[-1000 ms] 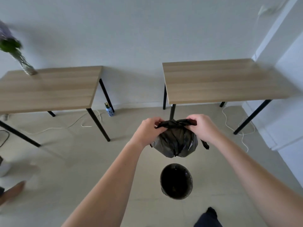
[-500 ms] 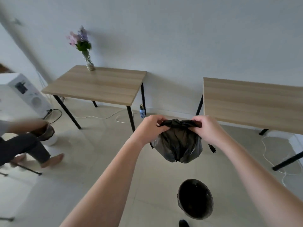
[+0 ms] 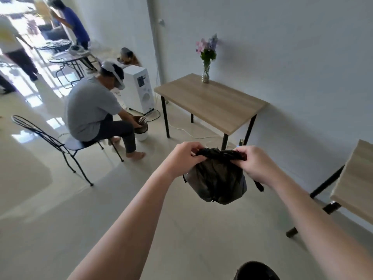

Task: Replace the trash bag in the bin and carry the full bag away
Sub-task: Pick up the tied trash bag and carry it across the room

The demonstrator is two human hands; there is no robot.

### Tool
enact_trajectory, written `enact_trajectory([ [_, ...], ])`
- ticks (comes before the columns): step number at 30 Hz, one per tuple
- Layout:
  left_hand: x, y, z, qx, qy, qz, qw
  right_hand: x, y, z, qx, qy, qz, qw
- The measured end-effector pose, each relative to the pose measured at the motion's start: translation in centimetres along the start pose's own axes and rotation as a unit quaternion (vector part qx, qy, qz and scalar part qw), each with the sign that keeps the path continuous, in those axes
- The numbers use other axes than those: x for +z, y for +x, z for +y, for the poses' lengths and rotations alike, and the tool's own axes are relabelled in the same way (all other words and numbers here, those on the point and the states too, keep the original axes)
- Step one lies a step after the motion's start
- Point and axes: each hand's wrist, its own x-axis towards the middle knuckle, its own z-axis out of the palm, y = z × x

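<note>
At centre frame the full bag (image 3: pixel 217 178) is held up by its gathered neck, pinched in the left hand (image 3: pixel 181 158) and right hand (image 3: pixel 254 164), and is best carried level, clear of the bin (image 3: pixel 256 271) at the bottom edge.

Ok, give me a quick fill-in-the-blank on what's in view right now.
The left hand and right hand grip the bag at its ____.
The bin shows at the ____ edge of the view.
The bag's colour is ____.
Missing words: top; bottom; black.
</note>
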Motion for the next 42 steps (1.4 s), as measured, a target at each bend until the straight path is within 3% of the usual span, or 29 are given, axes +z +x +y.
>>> enact_trajectory([
  [12,-14.9,-8.2,-12.2,-0.097,-0.001,0.127,0.987,11.8,8.6,-16.1,-0.150,-0.025,-0.129,0.980],
  [22,-27.1,-18.2,-20.4,-0.185,0.001,0.255,0.949,23.7,13.6,-30.9,-0.279,-0.035,-0.207,0.937],
  [34,-33.7,-32.1,-26.0,-0.308,-0.011,0.414,0.856,39.0,15.4,-44.5,-0.425,-0.056,-0.311,0.848],
  [42,-34.5,-39.3,-25.7,-0.392,0.003,0.533,0.750,47.2,13.9,-53.0,-0.539,-0.060,-0.417,0.729],
])
